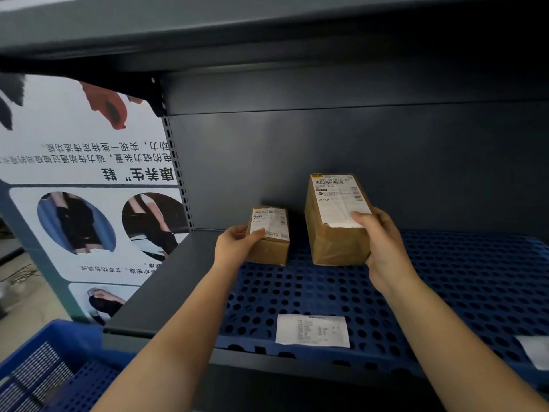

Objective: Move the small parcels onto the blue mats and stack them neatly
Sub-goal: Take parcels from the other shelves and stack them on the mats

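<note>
Dark grey metal shelving (356, 162) forms the setting, with a blue perforated mat (445, 292) laid across the shelf board.

Item 1: small parcel (269, 236), a brown cardboard box sealed in clear tape, with a white shipping label bearing barcodes on its top face. It is positioned at the left edge of the mat, near the back panel. It is gripped by the left hand (234, 243), with the thumb laid across the label and the fingers curled round the left side.

Item 2: larger parcel (337, 221), a taller brown box, taped, carrying a white barcode label marked "D938". It is placed on the mat just beside item 1, a narrow gap between them. It is held by the right hand (380, 242), thumb on the label, fingers wrapped round the right side.

Item 3: white paper slip (312, 330), lying flat at the mat's front edge.

Item 4: blue plastic crate (59, 367), seen at lower left, below the shelf.

Item 5: printed poster (86, 188), fixed beside the shelving at left.
</note>
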{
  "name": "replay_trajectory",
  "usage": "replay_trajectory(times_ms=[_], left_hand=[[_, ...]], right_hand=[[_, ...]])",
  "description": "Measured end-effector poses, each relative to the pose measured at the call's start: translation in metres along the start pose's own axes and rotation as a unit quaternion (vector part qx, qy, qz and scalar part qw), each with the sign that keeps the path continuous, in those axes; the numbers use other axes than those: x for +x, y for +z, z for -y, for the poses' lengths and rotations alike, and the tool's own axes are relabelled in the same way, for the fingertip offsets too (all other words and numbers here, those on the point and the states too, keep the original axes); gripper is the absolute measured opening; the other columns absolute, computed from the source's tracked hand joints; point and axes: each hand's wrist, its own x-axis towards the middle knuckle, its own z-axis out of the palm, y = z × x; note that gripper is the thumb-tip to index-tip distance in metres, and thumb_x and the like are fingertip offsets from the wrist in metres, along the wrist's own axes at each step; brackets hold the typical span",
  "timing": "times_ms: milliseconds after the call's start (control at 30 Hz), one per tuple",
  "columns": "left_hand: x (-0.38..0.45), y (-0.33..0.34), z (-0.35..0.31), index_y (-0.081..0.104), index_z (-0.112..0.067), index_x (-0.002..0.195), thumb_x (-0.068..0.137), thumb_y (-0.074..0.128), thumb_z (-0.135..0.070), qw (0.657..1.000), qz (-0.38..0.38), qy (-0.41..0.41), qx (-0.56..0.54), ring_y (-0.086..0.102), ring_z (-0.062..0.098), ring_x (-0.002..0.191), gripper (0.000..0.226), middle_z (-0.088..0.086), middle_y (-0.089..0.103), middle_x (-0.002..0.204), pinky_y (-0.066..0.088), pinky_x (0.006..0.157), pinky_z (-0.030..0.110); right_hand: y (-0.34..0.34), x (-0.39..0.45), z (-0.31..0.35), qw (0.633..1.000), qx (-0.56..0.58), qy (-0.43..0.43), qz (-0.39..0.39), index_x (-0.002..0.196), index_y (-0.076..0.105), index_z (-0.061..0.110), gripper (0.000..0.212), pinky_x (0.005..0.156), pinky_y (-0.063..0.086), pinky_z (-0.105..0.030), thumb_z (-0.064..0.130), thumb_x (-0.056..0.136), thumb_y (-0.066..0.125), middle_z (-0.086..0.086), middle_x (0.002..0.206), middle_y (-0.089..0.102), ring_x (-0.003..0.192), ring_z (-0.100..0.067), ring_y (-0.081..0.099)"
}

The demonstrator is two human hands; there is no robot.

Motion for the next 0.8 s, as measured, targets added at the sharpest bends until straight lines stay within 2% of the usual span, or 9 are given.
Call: replay_trajectory(times_ms=[167, 333, 467, 567, 667, 800], left_hand=[[0.010, 0.002, -0.001, 0.057, -0.012, 0.124, 0.074, 0.074, -0.042, 0.999, 0.026, 0.007, 0.038, 0.063, 0.024, 0.102, 0.061, 0.007, 0.065, 0.116, 0.053, 0.090, 0.045], [0.016, 0.007, -0.007, 0.054, -0.010, 0.129, 0.080, 0.070, -0.038, 0.997, 0.042, 0.016, 0.066, 0.061, 0.023, 0.105, 0.059, 0.007, 0.063, 0.120, 0.049, 0.096, 0.043], [0.015, 0.006, -0.009, 0.049, -0.008, 0.131, 0.082, 0.067, -0.036, 0.996, 0.052, 0.017, 0.074, 0.058, 0.023, 0.111, 0.060, 0.007, 0.058, 0.128, 0.048, 0.097, 0.038], [0.005, 0.000, -0.011, 0.043, -0.011, 0.136, 0.086, 0.061, -0.041, 0.990, 0.028, 0.066, 0.120, 0.051, 0.023, 0.120, 0.061, 0.006, 0.051, 0.136, 0.044, 0.095, 0.033], [-0.010, -0.004, -0.017, 0.040, -0.017, 0.139, 0.087, 0.059, -0.042, 0.976, 0.011, 0.145, 0.162, 0.042, 0.021, 0.130, 0.060, 0.004, 0.042, 0.143, 0.038, 0.105, 0.039], [-0.038, 0.009, -0.034, 0.045, -0.021, 0.135, 0.088, 0.060, -0.037, 0.962, 0.074, 0.231, 0.127, 0.042, 0.014, 0.129, 0.052, -0.001, 0.048, 0.138, 0.036, 0.109, 0.037]], right_hand=[[0.006, 0.002, 0.000, 1.000, 0.008, -0.001, -0.010, 0.113, 0.054, 0.025, 0.026, 0.089, 0.051, -0.041, 0.022, 0.088, 0.060, 0.003, 0.106, 0.066, 0.098, -0.014, 0.063], [0.012, 0.001, 0.002, 1.000, 0.006, 0.000, -0.024, 0.115, 0.054, 0.023, 0.028, 0.090, 0.051, -0.041, 0.022, 0.088, 0.060, 0.002, 0.108, 0.066, 0.100, -0.015, 0.063], [0.014, -0.004, 0.001, 0.999, 0.012, 0.000, -0.038, 0.115, 0.053, 0.023, 0.027, 0.087, 0.052, -0.038, 0.022, 0.088, 0.059, 0.002, 0.107, 0.066, 0.098, -0.014, 0.063], [0.015, -0.010, 0.000, 0.999, 0.019, 0.001, -0.047, 0.114, 0.053, 0.023, 0.026, 0.083, 0.052, -0.035, 0.020, 0.089, 0.059, 0.003, 0.105, 0.066, 0.096, -0.013, 0.063], [0.016, -0.016, 0.000, 0.998, 0.019, -0.007, -0.055, 0.106, 0.055, 0.026, 0.019, 0.081, 0.052, -0.033, 0.019, 0.089, 0.058, 0.004, 0.104, 0.067, 0.096, -0.011, 0.063], [0.015, -0.024, -0.001, 0.997, 0.024, -0.016, -0.071, 0.109, 0.055, 0.025, 0.022, 0.085, 0.052, -0.035, 0.019, 0.088, 0.059, 0.003, 0.108, 0.067, 0.099, -0.013, 0.063]])
